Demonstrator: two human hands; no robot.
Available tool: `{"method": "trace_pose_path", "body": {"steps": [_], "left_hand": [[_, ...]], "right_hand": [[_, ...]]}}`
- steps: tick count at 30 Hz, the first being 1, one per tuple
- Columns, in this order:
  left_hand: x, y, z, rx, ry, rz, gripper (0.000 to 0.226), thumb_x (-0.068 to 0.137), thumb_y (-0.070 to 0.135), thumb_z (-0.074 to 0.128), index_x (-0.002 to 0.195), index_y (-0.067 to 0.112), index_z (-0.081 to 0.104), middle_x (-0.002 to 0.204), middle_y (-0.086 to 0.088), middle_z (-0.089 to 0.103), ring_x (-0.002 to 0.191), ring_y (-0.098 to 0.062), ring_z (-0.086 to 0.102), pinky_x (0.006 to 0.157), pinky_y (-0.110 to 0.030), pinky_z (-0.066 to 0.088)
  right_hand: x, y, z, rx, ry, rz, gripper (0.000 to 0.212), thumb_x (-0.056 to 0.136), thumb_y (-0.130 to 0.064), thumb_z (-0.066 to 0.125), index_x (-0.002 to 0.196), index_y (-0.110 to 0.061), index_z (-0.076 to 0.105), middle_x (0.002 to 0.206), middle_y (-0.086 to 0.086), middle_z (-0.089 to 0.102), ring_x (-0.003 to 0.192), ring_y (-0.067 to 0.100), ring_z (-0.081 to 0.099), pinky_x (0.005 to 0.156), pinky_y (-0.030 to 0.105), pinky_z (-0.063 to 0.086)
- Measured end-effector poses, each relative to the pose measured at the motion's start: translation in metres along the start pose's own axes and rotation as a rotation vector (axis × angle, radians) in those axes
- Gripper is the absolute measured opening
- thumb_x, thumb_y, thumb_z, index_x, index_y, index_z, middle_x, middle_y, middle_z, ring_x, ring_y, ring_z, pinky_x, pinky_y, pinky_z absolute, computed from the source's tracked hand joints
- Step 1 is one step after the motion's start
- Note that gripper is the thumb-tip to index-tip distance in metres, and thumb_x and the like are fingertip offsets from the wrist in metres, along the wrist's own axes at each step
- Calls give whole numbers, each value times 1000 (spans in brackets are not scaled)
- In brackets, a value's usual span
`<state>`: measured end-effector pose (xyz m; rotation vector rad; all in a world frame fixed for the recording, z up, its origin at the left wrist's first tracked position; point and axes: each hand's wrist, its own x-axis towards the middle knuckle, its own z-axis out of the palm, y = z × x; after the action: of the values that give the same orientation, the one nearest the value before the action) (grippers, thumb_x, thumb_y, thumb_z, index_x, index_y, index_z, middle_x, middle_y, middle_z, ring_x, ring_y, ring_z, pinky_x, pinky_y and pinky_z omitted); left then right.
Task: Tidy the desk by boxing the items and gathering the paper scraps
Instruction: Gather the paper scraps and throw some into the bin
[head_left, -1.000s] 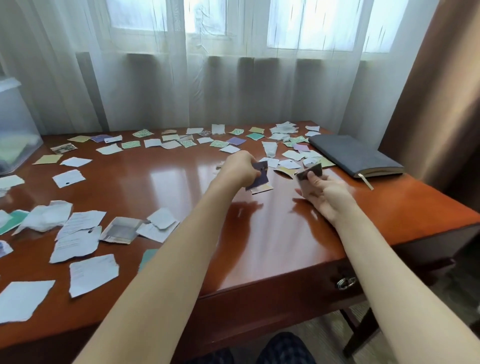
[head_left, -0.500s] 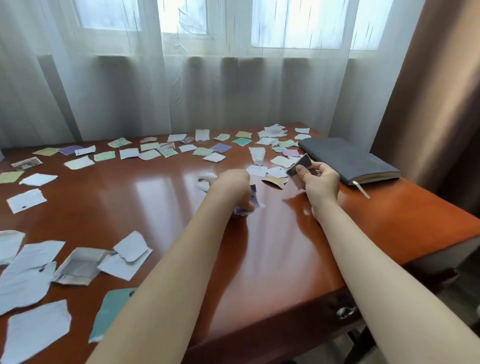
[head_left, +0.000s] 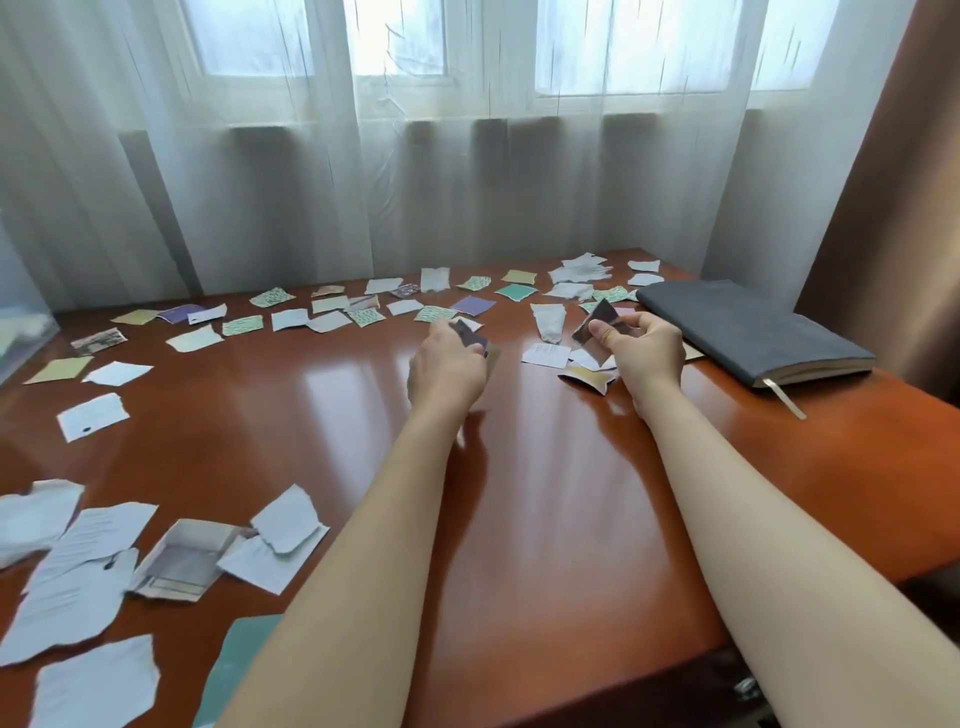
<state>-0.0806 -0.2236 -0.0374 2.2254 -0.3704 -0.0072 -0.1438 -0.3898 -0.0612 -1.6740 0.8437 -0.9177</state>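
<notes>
Dozens of paper scraps lie scattered over the desk, densest at 7 to 9 o'clock and along the far edge at 12 o'clock. At desk centre, the left hand has its fingers curled round a dark scrap. At 1 o'clock, the right hand pinches a second dark scrap between thumb and fingers, raised off the desk above loose white pieces. A closed grey notebook lies at 2 o'clock, near that hand.

Sheer curtains w/ bright windows, brown drape.
</notes>
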Motion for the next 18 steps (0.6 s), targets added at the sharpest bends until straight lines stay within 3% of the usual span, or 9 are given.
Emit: {"method": "trace_pose_path", "body": {"steps": [5, 8, 11, 14, 18], "left_hand": [[5, -19, 7, 231, 9, -75, 39, 93, 30, 51, 128, 13, 49, 134, -16, 45, 128, -34, 34, 104, -34, 29], [5, -22, 10, 323, 27, -46, 39, 93, 34, 51, 125, 13, 51, 136, -16, 35, 128, -34, 28, 107, -36, 24], [7, -21, 9, 324, 2, 24, 38, 93, 28, 50, 127, 11, 47, 137, -15, 41, 129, -33, 33, 105, -36, 28], [6, -19, 10, 315, 4, 87, 39, 92, 19, 49, 129, 9, 43, 133, -14, 48, 125, -34, 38, 100, -36, 32], [3, -17, 11, 151, 33, 79, 33, 88, 8, 53, 121, 9, 52, 125, -16, 47, 118, -35, 45, 98, -32, 36]], "right_hand": [[1, 1, 1, -88, -31, -22, 30, 80, -26, 73, 102, -8, 67, 106, 11, 70, 99, 26, 64, 85, 32, 49], [-2, 0, 0, -167, -47, -63, 31, 82, -27, 71, 106, -6, 66, 108, 10, 68, 102, 25, 61, 76, 25, 42], [-3, 0, 1, -247, -94, -78, 34, 83, -28, 70, 110, -7, 65, 112, 10, 66, 108, 28, 59, 80, 30, 45], [-3, 2, 4, -484, -130, -104, 35, 82, -35, 70, 108, -13, 67, 121, 11, 60, 118, 29, 49, 91, 31, 40], [-4, 2, 7, -580, -149, -75, 36, 80, -37, 70, 109, -16, 65, 124, 11, 58, 122, 30, 43, 93, 31, 36]]}}
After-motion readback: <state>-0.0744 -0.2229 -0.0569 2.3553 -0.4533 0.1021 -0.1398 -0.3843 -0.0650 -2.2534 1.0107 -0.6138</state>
